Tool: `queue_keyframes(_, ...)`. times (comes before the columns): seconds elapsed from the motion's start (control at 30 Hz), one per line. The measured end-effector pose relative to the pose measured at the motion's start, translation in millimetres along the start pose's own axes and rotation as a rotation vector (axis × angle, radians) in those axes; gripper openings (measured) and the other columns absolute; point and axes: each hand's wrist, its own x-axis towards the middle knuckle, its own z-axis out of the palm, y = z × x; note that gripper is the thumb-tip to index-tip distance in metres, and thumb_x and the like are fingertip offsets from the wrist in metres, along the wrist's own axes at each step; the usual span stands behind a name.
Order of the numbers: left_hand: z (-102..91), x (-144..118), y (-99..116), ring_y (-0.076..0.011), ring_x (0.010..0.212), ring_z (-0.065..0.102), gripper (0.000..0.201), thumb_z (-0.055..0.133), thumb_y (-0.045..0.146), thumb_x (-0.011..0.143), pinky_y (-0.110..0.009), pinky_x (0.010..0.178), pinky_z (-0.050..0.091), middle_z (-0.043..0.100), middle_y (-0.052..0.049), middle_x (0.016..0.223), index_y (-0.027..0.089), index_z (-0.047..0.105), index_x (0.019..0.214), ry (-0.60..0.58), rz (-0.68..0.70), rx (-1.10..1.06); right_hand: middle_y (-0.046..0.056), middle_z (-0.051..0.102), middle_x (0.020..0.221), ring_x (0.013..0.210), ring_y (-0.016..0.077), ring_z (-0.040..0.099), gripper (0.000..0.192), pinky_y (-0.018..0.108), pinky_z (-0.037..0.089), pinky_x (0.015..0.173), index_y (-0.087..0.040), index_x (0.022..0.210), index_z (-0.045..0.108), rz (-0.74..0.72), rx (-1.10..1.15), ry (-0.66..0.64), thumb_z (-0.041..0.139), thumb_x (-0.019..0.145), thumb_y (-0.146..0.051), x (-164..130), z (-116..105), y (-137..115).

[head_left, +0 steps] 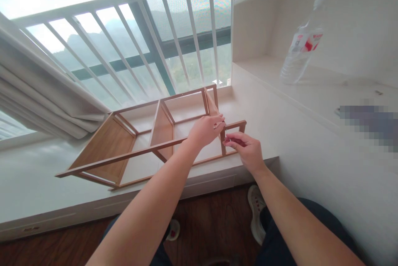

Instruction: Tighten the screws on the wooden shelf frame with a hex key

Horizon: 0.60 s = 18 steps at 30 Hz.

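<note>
- Wooden shelf frame (146,141) lies on its side on the white window ledge (37,183), long rails running left to right, two panels set inside it; the far end points toward the window.
- Right end of the frame sits near the ledge's front edge, just left of the white desk (311,141).
- Left hand (205,130) rests on the frame's upper front rail at the right end, fingers curled together over the wood; a small metal piece shows at the fingertips, too small to identify.
- Right hand (245,148) sits just beside the left, touching the short upright post at the frame's right corner. Thumb and forefinger are pressed together, pinching something thin; a reddish bit shows in the grip. Cannot tell what it is.
- The two hands are close, almost touching, both at the same corner of the frame.
- Plastic water bottle (300,46), red and white label, stands on the lower shelf of the white desk, well apart from the hands.
- White window railing (174,38) behind the frame; pale curtain (40,100) bunched at the left, its lower folds near the frame's left end.
- Below: dark wood floor (211,224), the person's knees in dark trousers, white shoes (256,212).
</note>
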Motion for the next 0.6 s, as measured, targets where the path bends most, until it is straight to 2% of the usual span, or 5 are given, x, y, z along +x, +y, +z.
queue_keyframes(0.43, 0.0, -1.6, 2.5, -0.0233, 0.110, 0.074, 0.038, 0.054, 0.037, 0.099, -0.034, 0.102, 0.054, 0.073, 0.000, 0.135, 0.028, 0.076, 0.128, 0.001, -0.021, 0.032, 0.003, 0.079, 0.097, 0.090, 0.0225, 0.076, 0.012, 0.038, 0.062, 0.088, -0.028, 0.098, 0.078, -0.219, -0.148, 0.027, 0.081, 0.087, -0.034, -2.2, 2.7, 10.2)
queue_keyframes(0.6, -0.4, -1.3, 2.8, -0.0222, 0.109, 0.074, 0.038, 0.053, 0.037, 0.099, -0.033, 0.102, 0.054, 0.071, 0.001, 0.138, 0.029, 0.075, 0.129, -0.002, -0.028, 0.035, 0.004, 0.081, 0.099, 0.092, 0.0234, 0.078, 0.012, 0.039, 0.062, 0.088, -0.027, 0.099, 0.077, -0.251, -0.190, 0.053, 0.078, 0.090, -0.034, -2.1, 0.4, 9.2)
